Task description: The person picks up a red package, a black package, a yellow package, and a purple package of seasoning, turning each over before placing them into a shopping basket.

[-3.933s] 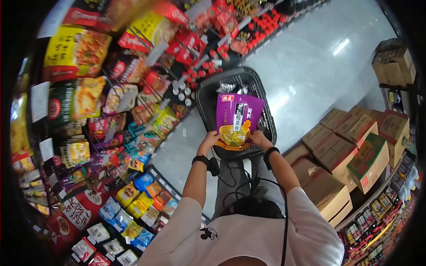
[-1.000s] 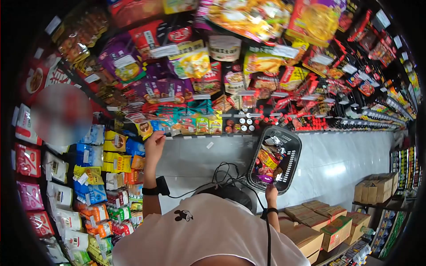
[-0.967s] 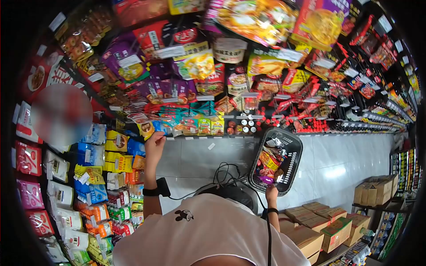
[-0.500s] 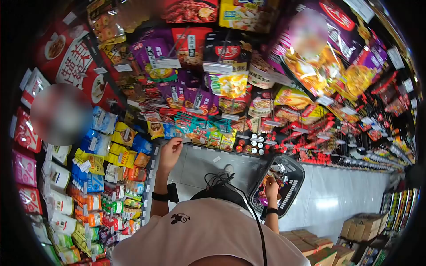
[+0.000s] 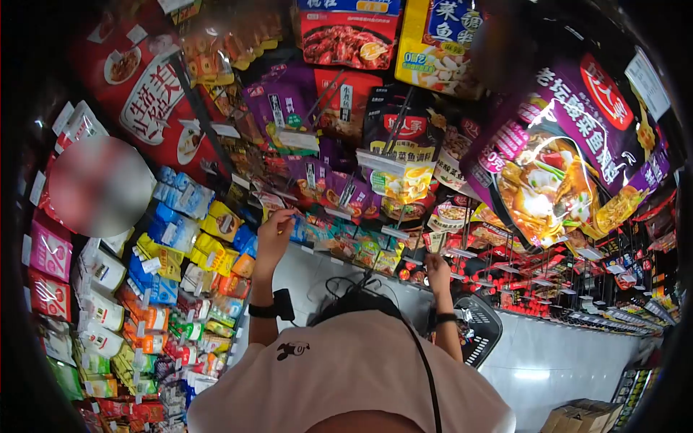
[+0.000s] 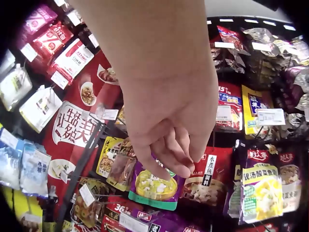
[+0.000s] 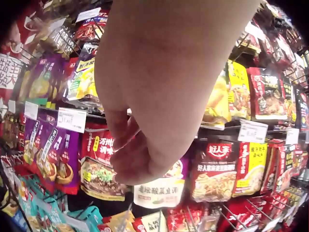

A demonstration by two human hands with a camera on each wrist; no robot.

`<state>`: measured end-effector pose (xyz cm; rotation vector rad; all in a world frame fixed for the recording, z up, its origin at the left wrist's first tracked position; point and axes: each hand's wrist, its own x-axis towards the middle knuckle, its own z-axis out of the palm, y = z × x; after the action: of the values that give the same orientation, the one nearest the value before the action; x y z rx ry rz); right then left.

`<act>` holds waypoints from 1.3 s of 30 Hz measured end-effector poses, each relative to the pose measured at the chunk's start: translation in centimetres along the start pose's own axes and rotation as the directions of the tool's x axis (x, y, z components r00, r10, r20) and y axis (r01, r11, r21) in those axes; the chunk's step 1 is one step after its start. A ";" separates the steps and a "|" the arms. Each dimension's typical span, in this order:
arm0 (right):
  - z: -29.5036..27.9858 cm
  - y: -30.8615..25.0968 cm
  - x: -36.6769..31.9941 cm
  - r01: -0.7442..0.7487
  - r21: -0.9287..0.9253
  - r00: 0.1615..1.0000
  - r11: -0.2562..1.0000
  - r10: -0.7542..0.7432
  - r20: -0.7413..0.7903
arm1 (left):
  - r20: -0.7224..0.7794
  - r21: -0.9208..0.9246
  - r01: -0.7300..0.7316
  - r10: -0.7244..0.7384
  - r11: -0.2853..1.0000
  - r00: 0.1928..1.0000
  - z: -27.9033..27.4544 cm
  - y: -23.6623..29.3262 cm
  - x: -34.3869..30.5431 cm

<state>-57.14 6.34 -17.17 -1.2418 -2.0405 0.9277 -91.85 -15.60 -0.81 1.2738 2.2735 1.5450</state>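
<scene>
My left hand (image 5: 274, 237) is raised in front of the hanging food pouches, its fingers loosely curled around nothing. In the left wrist view a purple pouch (image 6: 153, 188) and a red pouch (image 6: 207, 176) hang behind the fingertips. My right hand (image 5: 437, 273) is also raised before the shelves, fingers loosely bent with nothing visible in them. The right wrist view has it overlapping a white-and-purple pouch (image 7: 159, 193), beside a red pouch (image 7: 101, 169). The black shopping basket (image 5: 485, 332) is on the floor behind my right forearm, which hides much of it.
A large purple pouch (image 5: 552, 162) hangs close at upper right. Metal pegs and price tags (image 5: 382, 162) stick out from the racks. Small bagged goods (image 5: 216, 220) fill the left shelves. Cartons (image 5: 581, 417) stand at lower right; a cable (image 5: 422, 361) crosses my shirt.
Earlier both hands held a purple pouch over the basket; it has been let go. My right hand then left the basket and rose toward the racks. The view has turned closer to the shelves.
</scene>
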 end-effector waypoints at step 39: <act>0.5 -55.1 -4.3 0.347 -0.902 -0.626 -0.256 -0.779 -0.020 | 0.494 -0.248 -0.001 0.128 0.969 0.860 -15.5 -18.5 20.4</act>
<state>-83.89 -15.79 25.82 0.4031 -1.3130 -1.1054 -123.48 -15.04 -1.45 1.4827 1.6768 1.2554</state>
